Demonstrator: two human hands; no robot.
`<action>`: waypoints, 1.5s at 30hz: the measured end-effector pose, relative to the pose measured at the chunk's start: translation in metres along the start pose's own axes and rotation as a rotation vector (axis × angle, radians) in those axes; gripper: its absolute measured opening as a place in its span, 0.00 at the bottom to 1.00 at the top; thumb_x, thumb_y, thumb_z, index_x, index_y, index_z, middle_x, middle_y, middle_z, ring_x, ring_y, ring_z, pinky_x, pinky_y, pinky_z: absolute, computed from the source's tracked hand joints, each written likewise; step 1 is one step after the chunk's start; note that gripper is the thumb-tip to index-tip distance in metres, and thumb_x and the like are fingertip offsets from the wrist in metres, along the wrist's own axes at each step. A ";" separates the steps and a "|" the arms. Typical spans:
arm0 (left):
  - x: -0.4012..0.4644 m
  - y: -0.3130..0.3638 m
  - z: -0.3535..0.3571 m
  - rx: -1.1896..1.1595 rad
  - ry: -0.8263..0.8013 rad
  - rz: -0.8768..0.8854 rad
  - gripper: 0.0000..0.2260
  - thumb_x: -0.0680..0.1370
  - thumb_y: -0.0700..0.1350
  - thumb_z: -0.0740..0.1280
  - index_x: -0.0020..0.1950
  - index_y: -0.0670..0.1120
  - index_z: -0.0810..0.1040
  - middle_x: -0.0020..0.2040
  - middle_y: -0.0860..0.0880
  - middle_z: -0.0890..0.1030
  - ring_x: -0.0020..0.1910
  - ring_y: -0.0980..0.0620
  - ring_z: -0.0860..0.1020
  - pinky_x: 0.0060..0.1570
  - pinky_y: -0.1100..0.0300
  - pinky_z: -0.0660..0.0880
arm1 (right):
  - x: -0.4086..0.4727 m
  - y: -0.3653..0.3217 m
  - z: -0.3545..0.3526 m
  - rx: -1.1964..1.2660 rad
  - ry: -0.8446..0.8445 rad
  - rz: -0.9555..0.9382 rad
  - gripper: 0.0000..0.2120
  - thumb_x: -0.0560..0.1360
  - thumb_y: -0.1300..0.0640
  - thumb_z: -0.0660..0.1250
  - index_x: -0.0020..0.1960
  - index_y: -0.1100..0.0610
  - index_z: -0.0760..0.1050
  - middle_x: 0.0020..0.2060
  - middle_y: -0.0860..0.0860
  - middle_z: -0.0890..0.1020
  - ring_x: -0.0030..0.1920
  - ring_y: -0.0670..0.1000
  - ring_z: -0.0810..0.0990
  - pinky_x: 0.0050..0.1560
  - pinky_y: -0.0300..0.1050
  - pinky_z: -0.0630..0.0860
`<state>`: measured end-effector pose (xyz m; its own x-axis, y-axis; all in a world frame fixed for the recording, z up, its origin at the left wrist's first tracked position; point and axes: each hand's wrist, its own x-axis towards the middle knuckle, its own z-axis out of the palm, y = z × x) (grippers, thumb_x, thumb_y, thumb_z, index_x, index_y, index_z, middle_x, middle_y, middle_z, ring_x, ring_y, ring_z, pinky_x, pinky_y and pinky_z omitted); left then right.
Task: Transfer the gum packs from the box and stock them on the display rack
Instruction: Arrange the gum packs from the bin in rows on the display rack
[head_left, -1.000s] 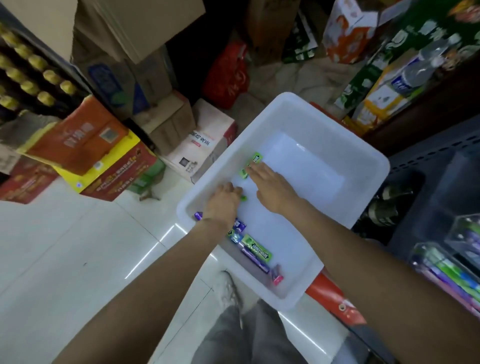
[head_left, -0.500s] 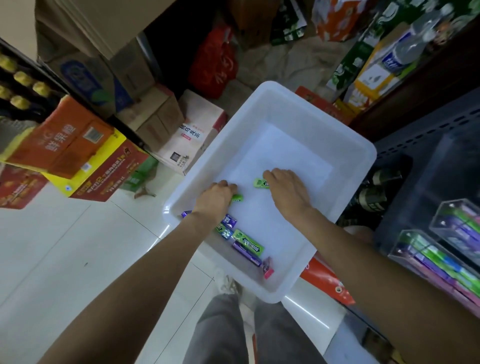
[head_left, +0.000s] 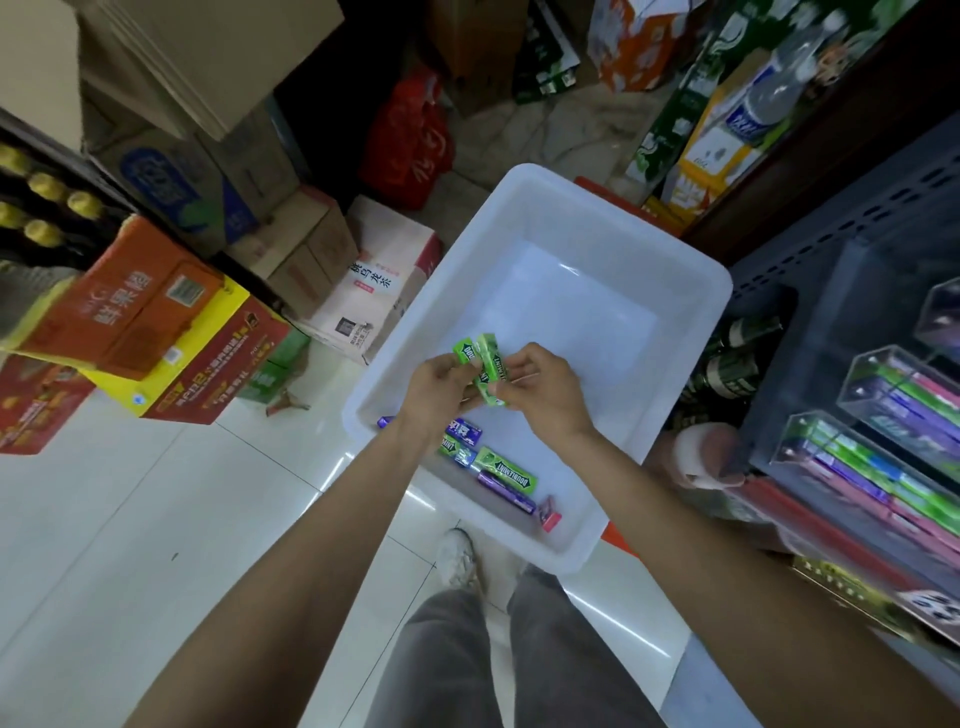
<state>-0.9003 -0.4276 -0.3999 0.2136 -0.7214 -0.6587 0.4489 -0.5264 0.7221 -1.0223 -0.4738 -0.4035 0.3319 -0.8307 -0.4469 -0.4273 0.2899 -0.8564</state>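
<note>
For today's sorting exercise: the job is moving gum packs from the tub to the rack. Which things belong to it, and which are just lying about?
Job: green gum packs held by left hand and right hand; loose packs; white tub; display rack.

Lying about: cartons; red bag; bottles.

The left hand (head_left: 435, 382) and right hand (head_left: 540, 391) cover the lower ends of the green gum packs (head_left: 480, 358) above the white box (head_left: 691, 332), so their count is unclear. The left wrist hides most of a purple pack (head_left: 385, 422) inside the box. Right of the box, the display rack (head_left: 883, 467) is cut off by the frame edge, its pack labels blurred. Lettering on the pink pack (head_left: 548, 514) is too small to read.
</note>
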 end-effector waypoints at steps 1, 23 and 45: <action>-0.004 0.000 -0.003 -0.019 -0.015 0.011 0.06 0.80 0.39 0.63 0.48 0.38 0.77 0.40 0.45 0.83 0.37 0.50 0.83 0.40 0.62 0.80 | -0.002 0.000 0.002 -0.033 -0.002 -0.024 0.13 0.66 0.67 0.74 0.38 0.54 0.72 0.34 0.49 0.78 0.37 0.52 0.77 0.45 0.51 0.78; -0.028 -0.003 -0.028 0.312 0.182 0.168 0.09 0.76 0.41 0.69 0.35 0.47 0.75 0.31 0.51 0.78 0.25 0.61 0.74 0.37 0.61 0.75 | -0.019 0.041 0.010 -0.997 -0.422 0.030 0.24 0.68 0.53 0.75 0.59 0.56 0.69 0.54 0.55 0.76 0.53 0.57 0.75 0.42 0.45 0.68; -0.026 -0.006 -0.026 0.192 0.098 -0.002 0.05 0.78 0.43 0.66 0.47 0.42 0.76 0.45 0.40 0.79 0.50 0.37 0.81 0.50 0.44 0.79 | -0.013 0.030 0.009 -1.016 -0.093 0.125 0.22 0.72 0.56 0.69 0.61 0.62 0.67 0.59 0.60 0.70 0.60 0.60 0.70 0.48 0.47 0.70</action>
<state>-0.8862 -0.3943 -0.3921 0.3006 -0.6780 -0.6708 0.2778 -0.6106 0.7416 -1.0321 -0.4503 -0.4256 0.2812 -0.7696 -0.5733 -0.9590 -0.2031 -0.1977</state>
